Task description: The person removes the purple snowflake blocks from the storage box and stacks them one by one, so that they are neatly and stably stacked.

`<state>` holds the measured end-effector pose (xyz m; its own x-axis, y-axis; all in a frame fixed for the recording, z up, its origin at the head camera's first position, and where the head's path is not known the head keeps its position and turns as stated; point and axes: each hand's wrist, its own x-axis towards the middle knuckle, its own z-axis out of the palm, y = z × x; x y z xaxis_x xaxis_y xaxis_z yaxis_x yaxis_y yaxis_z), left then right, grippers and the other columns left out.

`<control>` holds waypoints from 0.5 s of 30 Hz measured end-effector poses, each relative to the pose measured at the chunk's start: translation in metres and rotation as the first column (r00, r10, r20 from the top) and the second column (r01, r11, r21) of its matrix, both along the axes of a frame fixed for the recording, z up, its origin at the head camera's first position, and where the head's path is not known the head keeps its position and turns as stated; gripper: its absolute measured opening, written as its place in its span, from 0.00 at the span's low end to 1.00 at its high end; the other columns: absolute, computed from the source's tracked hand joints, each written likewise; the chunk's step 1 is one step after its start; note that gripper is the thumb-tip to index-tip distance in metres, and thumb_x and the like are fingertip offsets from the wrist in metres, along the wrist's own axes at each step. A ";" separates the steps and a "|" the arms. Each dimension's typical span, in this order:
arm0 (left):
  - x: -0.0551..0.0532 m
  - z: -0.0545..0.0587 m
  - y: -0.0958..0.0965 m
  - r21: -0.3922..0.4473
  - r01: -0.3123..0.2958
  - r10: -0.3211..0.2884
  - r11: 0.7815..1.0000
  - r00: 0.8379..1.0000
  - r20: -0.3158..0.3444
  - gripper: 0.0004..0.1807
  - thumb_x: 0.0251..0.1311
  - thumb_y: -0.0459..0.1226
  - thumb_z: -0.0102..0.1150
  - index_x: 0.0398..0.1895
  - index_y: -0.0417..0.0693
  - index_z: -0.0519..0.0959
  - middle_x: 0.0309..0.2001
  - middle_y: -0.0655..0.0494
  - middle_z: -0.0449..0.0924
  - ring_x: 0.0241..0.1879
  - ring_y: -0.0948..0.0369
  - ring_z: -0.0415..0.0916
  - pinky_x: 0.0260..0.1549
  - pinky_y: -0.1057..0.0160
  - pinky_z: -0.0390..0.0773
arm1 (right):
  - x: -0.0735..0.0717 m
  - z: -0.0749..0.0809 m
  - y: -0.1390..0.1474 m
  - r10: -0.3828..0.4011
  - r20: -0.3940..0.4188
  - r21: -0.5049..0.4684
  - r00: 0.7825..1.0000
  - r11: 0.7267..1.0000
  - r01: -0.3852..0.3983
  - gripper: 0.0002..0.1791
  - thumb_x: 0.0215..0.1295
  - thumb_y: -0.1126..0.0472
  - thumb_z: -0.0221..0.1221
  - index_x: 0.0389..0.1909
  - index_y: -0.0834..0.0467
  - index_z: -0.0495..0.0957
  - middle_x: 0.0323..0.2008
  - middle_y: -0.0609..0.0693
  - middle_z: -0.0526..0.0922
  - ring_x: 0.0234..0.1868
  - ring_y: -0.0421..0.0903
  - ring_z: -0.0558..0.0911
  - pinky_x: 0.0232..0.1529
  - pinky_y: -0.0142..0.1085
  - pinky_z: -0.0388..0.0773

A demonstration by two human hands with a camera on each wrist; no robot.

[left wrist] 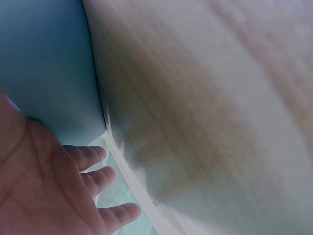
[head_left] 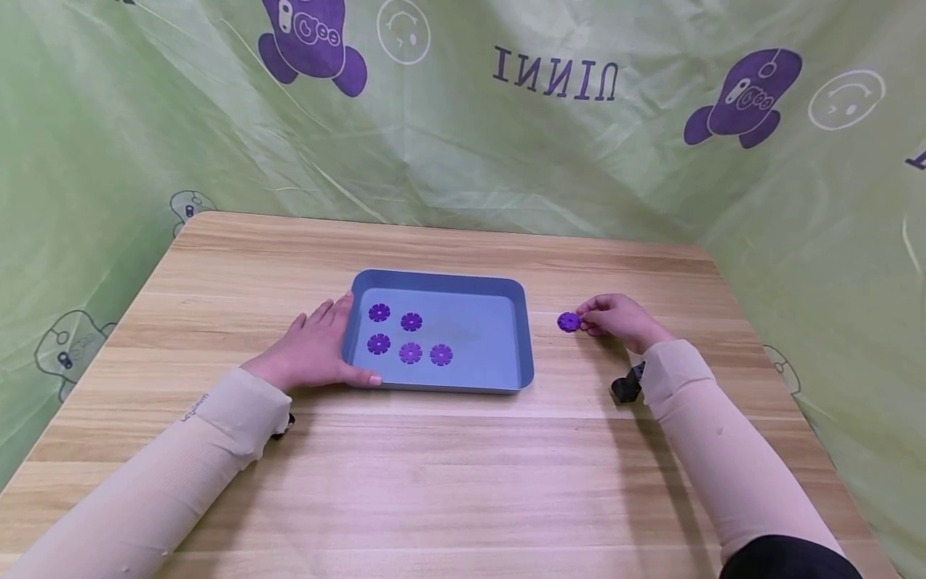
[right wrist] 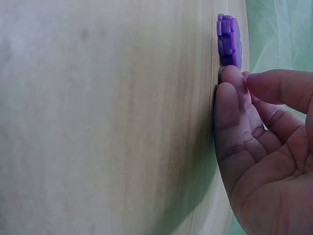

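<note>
Wooden table (head_left: 448, 482) carries a blue tray (head_left: 526, 346); between it and the table's right edge, with bare wood on both sides, the right hand (head_left: 615, 318) pinches a purple notched piece (head_left: 568, 322). Left hand (head_left: 314, 346), spread, touches the tray's left edge.

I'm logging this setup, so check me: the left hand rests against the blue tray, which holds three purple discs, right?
Not three: the head view shows five purple discs in the blue tray, with the left hand resting against it.
</note>
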<state>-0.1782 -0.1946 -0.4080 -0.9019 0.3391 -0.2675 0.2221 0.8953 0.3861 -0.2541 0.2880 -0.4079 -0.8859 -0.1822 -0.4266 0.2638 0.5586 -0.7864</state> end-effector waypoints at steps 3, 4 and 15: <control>0.000 0.000 0.000 0.000 0.001 -0.001 1.000 1.000 0.001 0.85 0.39 0.78 0.68 0.81 0.32 0.31 0.82 0.33 0.35 0.79 0.33 0.36 0.72 0.29 0.37 | 0.000 0.000 0.000 -0.004 0.003 -0.006 1.000 1.000 0.004 0.16 0.79 0.70 0.50 0.59 0.77 0.71 0.42 0.54 0.82 0.37 0.37 0.80 0.40 0.27 0.81; 0.000 0.000 0.000 0.001 0.001 -0.001 1.000 1.000 0.001 0.85 0.39 0.78 0.68 0.81 0.32 0.31 0.82 0.33 0.35 0.79 0.33 0.36 0.72 0.29 0.37 | 0.000 0.000 0.000 -0.005 0.005 -0.007 1.000 1.000 0.005 0.16 0.79 0.69 0.50 0.59 0.77 0.71 0.42 0.54 0.82 0.37 0.37 0.80 0.41 0.27 0.81; -0.001 -0.001 -0.001 0.003 0.002 -0.002 1.000 1.000 0.001 0.85 0.39 0.77 0.68 0.81 0.32 0.31 0.82 0.33 0.36 0.79 0.33 0.37 0.72 0.28 0.38 | 0.001 0.001 -0.001 -0.010 0.006 -0.032 1.000 0.999 0.010 0.17 0.79 0.69 0.50 0.60 0.77 0.70 0.41 0.53 0.81 0.37 0.37 0.80 0.41 0.27 0.81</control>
<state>-0.1788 -0.1952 -0.4087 -0.9011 0.3413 -0.2674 0.2231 0.8938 0.3890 -0.2532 0.2871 -0.4073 -0.8850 -0.1872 -0.4262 0.2742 0.5303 -0.8023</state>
